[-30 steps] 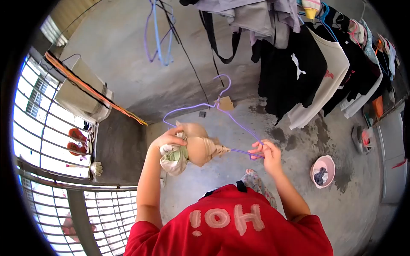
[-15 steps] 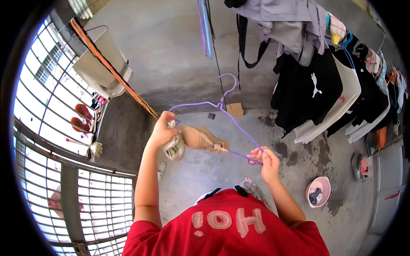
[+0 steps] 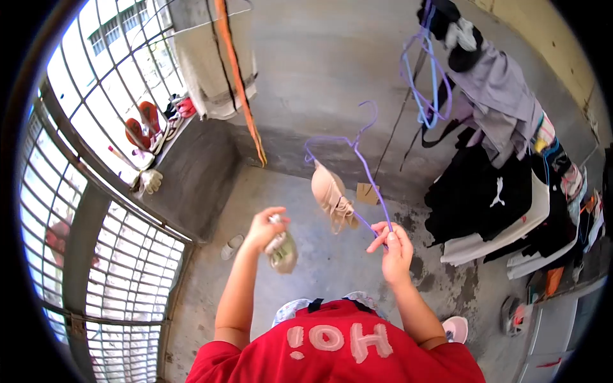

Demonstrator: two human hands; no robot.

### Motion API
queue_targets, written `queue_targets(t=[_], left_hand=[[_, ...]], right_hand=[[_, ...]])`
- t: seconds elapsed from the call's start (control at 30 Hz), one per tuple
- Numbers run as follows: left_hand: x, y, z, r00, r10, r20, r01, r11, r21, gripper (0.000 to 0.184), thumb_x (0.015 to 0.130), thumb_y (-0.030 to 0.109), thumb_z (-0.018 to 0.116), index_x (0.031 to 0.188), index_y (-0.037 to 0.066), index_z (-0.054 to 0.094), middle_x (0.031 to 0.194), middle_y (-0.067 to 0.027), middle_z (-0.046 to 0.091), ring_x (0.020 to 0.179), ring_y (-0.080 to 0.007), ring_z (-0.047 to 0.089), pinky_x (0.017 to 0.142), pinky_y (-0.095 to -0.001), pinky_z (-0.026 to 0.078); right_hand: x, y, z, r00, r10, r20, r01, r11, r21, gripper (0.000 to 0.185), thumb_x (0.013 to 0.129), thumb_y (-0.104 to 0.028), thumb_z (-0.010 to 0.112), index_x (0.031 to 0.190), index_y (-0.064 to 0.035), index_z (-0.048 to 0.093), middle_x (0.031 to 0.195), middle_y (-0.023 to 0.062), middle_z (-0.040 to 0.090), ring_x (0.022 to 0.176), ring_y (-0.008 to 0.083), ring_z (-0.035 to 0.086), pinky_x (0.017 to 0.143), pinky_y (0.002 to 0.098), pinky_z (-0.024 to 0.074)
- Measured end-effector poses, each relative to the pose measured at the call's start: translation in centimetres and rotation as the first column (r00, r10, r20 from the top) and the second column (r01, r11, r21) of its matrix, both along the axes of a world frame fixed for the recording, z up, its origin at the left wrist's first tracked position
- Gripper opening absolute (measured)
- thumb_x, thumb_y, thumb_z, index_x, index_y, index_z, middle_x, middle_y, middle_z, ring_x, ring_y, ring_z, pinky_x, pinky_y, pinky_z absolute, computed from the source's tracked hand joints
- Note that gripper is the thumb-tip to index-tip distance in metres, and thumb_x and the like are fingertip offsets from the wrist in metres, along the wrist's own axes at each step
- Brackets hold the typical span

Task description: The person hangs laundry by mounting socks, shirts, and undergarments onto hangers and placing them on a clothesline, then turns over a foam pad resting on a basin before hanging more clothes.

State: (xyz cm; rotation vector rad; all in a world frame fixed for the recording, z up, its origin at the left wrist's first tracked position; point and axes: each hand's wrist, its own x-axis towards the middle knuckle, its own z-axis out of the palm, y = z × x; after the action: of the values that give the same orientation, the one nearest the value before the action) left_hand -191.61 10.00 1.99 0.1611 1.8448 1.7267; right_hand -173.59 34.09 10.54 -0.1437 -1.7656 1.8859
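My right hand [image 3: 394,252] is closed around the right corner of a purple clothes hanger [image 3: 372,180]. A beige bra [image 3: 329,189] hangs on the hanger's lower bar, bunched toward the left with its straps gathered. My left hand [image 3: 265,231] is apart from the hanger, below and left of the bra. Its fingers are closed on a small pale cloth bundle [image 3: 281,254], whitish with a greenish part. The bundle dangles under the fingers, and its kind cannot be made out.
Black and white shirts [image 3: 485,198] hang at the right, with spare hangers [image 3: 426,96] beside them. Orange cords [image 3: 237,76] hang at the upper left. Barred windows [image 3: 131,274] line the left, with slippers [image 3: 148,121] on the ledge. A pink basin [image 3: 457,329] stands on the floor.
My left hand has left the hanger's left end, moving down with the pale cloth bundle. The hanger and bra now hang from my right hand alone. The view has shifted.
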Motion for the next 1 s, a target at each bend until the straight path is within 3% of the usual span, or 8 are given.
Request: queue_targets(t=[0.27, 0.33, 0.53, 0.63, 0.7, 0.8, 0.93, 1.0], left_hand=[[-0.8, 3.9, -8.3, 0.851, -0.115, 0.513, -0.208, 0.823, 0.529, 0.067, 0.078, 0.01, 0.067, 0.135, 0.003, 0.032, 0.108, -0.0131, 0.06, 0.083, -0.0191, 0.062, 0.076, -0.0317, 0.05], [-1.8, 4.9, -8.0, 0.796, -0.354, 0.49, -0.256, 0.537, 0.804, 0.035, 0.081, 0.009, 0.064, 0.113, -0.001, 0.053, 0.097, -0.0158, 0.064, 0.081, -0.0196, 0.062, 0.072, -0.0324, 0.051], [-3.7, 4.1, -1.1, 0.79, -0.283, 0.544, -0.225, 0.691, 0.687, 0.032, 0.083, 0.016, 0.062, 0.109, -0.001, 0.055, 0.086, -0.0126, 0.063, 0.072, -0.0237, 0.063, 0.065, -0.0373, 0.053], [-5.5, 2.0, -0.2, 0.952, 0.042, 0.303, -0.102, 0.978, 0.184, 0.029, 0.082, 0.018, 0.065, 0.102, -0.003, 0.059, 0.087, -0.0097, 0.064, 0.072, -0.0173, 0.062, 0.064, -0.031, 0.05], [-5.2, 2.2, 1.3, 0.988, 0.107, 0.114, -0.097, 0.991, -0.093, 0.026, 0.083, 0.019, 0.063, 0.095, -0.004, 0.063, 0.081, -0.0071, 0.064, 0.067, -0.0133, 0.058, 0.063, -0.028, 0.047], [-6.1, 1.7, 3.2, 0.964, -0.095, -0.249, -0.047, 0.859, -0.51, 0.028, 0.085, 0.023, 0.061, 0.092, -0.004, 0.065, 0.076, -0.0058, 0.064, 0.066, -0.0121, 0.056, 0.063, -0.0284, 0.046], [-7.2, 2.1, 4.2, 0.986, 0.12, -0.117, -0.123, 0.992, -0.015, 0.023, 0.089, 0.021, 0.056, 0.092, 0.0, 0.063, 0.074, -0.0018, 0.062, 0.063, -0.01, 0.055, 0.06, -0.0263, 0.046], [-7.0, 3.2, 6.3, 0.991, 0.127, -0.037, -0.122, 0.987, 0.108, 0.018, 0.09, 0.02, 0.056, 0.089, 0.003, 0.062, 0.076, -0.0007, 0.061, 0.065, -0.0083, 0.057, 0.06, -0.0244, 0.046]], right_hand=[[-1.7, -2.2, 3.4, 0.993, -0.022, -0.114, -0.013, 0.954, -0.3, 0.017, 0.091, -0.015, 0.037, 0.081, -0.0032, 0.044, 0.097, 0.0181, 0.056, 0.056, 0.0149, 0.05, 0.085, 0.0377, 0.0445], [-1.9, -2.4, 3.7, 0.985, -0.023, -0.17, -0.038, 0.937, -0.346, 0.017, 0.092, -0.017, 0.038, 0.082, -0.0039, 0.043, 0.096, 0.0177, 0.055, 0.053, 0.0143, 0.047, 0.085, 0.042, 0.0459], [-1.1, -0.4, 1.2, 0.98, -0.069, -0.189, 0.016, 0.963, -0.27, 0.017, 0.093, -0.016, 0.036, 0.084, -0.0031, 0.043, 0.096, 0.0164, 0.053, 0.052, 0.0121, 0.044, 0.085, 0.0443, 0.0469], [-0.5, 1.2, 0.0, 0.99, -0.11, -0.092, 0.098, 0.987, -0.131, 0.021, 0.094, -0.014, 0.034, 0.082, -0.0022, 0.045, 0.095, 0.0131, 0.053, 0.052, 0.0096, 0.045, 0.071, 0.0326, 0.0465], [-0.2, 1.7, -0.7, 0.991, -0.128, -0.032, 0.126, 0.99, -0.062, 0.025, 0.095, -0.015, 0.032, 0.081, -0.001, 0.047, 0.094, 0.0099, 0.052, 0.051, 0.0066, 0.043, 0.055, 0.0246, 0.0398], [0.1, 2.3, -1.8, 0.982, -0.18, 0.06, 0.175, 0.981, 0.081, 0.02, 0.093, -0.01, 0.035, 0.08, -0.0002, 0.047, 0.086, 0.0099, 0.053, 0.056, 0.0102, 0.046, 0.059, 0.0271, 0.0418], [-0.6, 3.3, -4.3, 0.975, -0.219, 0.044, 0.175, 0.872, 0.458, 0.012, 0.088, -0.004, 0.039, 0.08, 0.0009, 0.046, 0.078, 0.0105, 0.052, 0.067, 0.0187, 0.051, 0.065, 0.0318, 0.0433], [-0.5, 4.3, -7.6, 0.976, -0.12, 0.184, 0.037, 0.917, 0.398, 0.011, 0.087, -0.007, 0.043, 0.082, 0.0021, 0.047, 0.08, 0.0149, 0.053, 0.074, 0.0291, 0.054, 0.066, 0.0373, 0.0434]])
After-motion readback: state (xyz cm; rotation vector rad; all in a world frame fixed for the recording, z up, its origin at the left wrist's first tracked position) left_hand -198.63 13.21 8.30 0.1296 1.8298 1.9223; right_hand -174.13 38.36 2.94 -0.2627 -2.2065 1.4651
